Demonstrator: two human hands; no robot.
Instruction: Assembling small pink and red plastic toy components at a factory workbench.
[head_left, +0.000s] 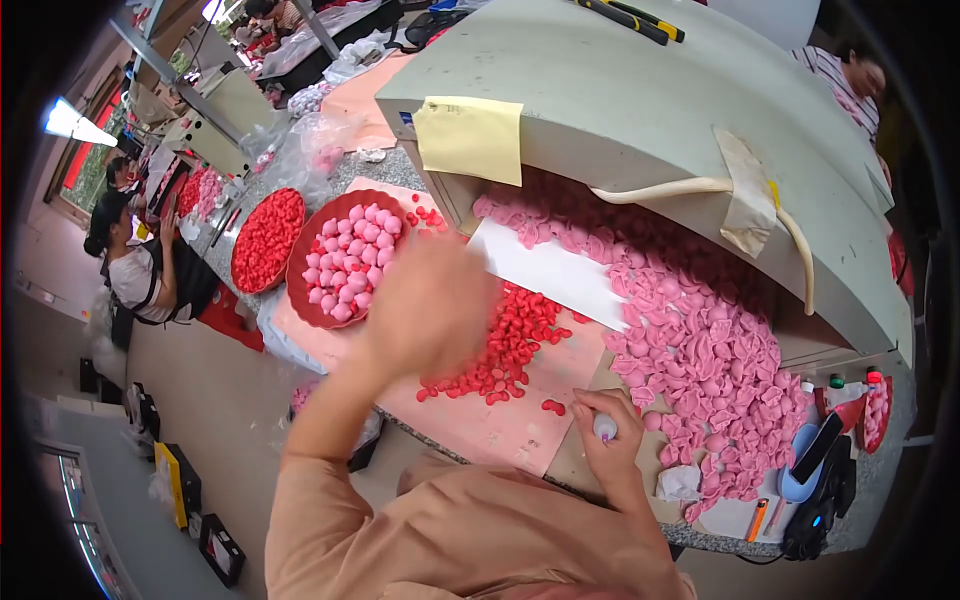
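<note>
"Well, what is the condition of the left hand [435,310]?"

"Raised and badly blurred, between the round red tray [297,290] and the heap of small red pieces [515,345] as seen from above. I cannot tell how far its fingers are open, or whether they have hold of anything."

"And the right hand [614,445]?"

"Low at the near side, fingers curled around a small pale object [605,427] with a rounded end. Its fingertips are near a stray red piece [553,407]."

"Location of the stock?"

"The small red pieces lie loose on a pink sheet [530,425] over the surface. Rounded pink pieces [350,262] sit in the round red tray, left of the heap. A second tray of red pieces [268,240] stands just beside it. To the right, a large pile of pink pieces [715,390] spreads out from beneath a grey housing [560,75]."
</note>
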